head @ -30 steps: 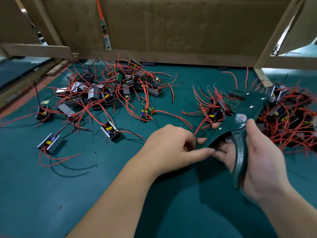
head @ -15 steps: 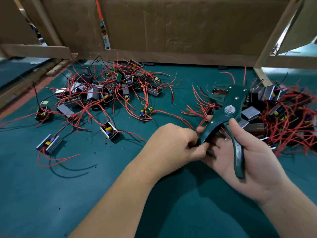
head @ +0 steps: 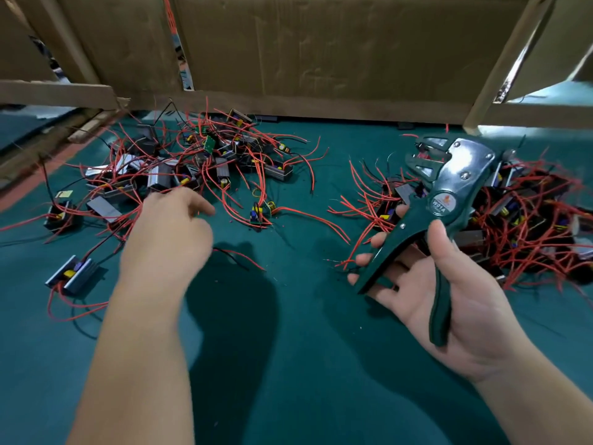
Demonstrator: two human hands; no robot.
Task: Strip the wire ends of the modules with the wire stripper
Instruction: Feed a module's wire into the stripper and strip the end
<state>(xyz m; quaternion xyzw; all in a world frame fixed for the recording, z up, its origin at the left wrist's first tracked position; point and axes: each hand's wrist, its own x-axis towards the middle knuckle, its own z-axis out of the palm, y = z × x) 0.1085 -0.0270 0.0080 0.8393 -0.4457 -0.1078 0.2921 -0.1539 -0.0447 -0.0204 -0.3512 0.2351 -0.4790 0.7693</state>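
Note:
My right hand (head: 449,303) holds the dark green wire stripper (head: 439,207) by its two handles, thumb over the upper one, metal jaws pointing up and left above the table. My left hand (head: 170,232) hovers over the near edge of the left pile of modules (head: 179,168), fingers loosely spread and holding nothing. These modules are small metal-cased boards with long red wires. A second pile of modules (head: 529,220) lies at the right, behind the stripper. One single module (head: 72,276) sits at the near left.
The green mat (head: 288,364) covers the table. Cardboard walls (head: 321,49) and wooden bars close off the back. A lone small board (head: 258,215) with red wires lies between the two piles. Another module (head: 57,215) sits at the far left.
My left hand has left the stripper's handle and moved left and away to the left pile. My right hand has lifted and turned the stripper, jaws now higher.

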